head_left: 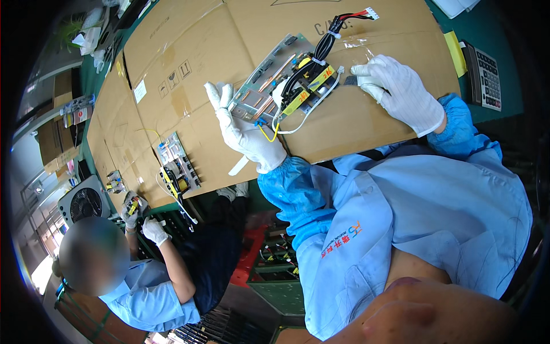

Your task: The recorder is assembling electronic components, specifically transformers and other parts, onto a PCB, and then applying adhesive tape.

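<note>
A circuit board [281,80] with copper-coloured bars, yellow-wrapped transformers and a bundle of black cables lies tilted across the cardboard. My left hand [252,140], in a white glove, holds the board by its near left corner, fingers stretched along the edge and thumb hidden. A yellow wire and a white cable [312,112] loop beside that palm. The black bundle ends in red and black leads with a white connector [372,13]. To the board's right, my gloved right hand [398,92] has its fingertips drawn together at a small dark grey patch [350,81]; whether they pinch it is unclear.
Cardboard [200,40] covers the worktop. A second circuit board [177,163] lies to the left. Beyond it, a co-worker's gloved hands [153,230] handle a small part near a fan [86,202]. A calculator [486,77] sits at far right.
</note>
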The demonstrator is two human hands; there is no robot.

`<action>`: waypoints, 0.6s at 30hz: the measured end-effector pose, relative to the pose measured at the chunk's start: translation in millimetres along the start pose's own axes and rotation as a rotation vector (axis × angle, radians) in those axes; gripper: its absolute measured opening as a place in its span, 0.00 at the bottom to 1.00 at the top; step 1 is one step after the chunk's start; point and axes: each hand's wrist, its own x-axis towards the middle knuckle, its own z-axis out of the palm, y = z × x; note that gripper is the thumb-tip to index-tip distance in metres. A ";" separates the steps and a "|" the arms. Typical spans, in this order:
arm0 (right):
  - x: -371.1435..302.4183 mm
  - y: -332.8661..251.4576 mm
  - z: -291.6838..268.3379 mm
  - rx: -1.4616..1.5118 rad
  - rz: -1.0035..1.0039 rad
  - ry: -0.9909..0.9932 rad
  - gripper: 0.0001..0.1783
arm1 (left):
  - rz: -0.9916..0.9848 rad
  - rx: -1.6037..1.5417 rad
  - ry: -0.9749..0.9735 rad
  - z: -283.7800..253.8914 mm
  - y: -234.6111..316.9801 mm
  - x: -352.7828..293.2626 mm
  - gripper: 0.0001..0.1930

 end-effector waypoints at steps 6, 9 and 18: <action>3.0 -2.4 10.4 -0.078 -0.062 0.086 0.15 | -0.023 -0.004 -0.007 -4.4 -3.2 0.8 0.33; 3.0 -2.0 12.2 -0.092 -0.070 0.091 0.15 | -0.012 0.013 -0.006 -3.0 -3.0 1.0 0.33; -0.1 0.9 16.2 -0.113 -0.113 0.156 0.12 | -0.012 0.025 0.027 2.3 1.3 -0.4 0.31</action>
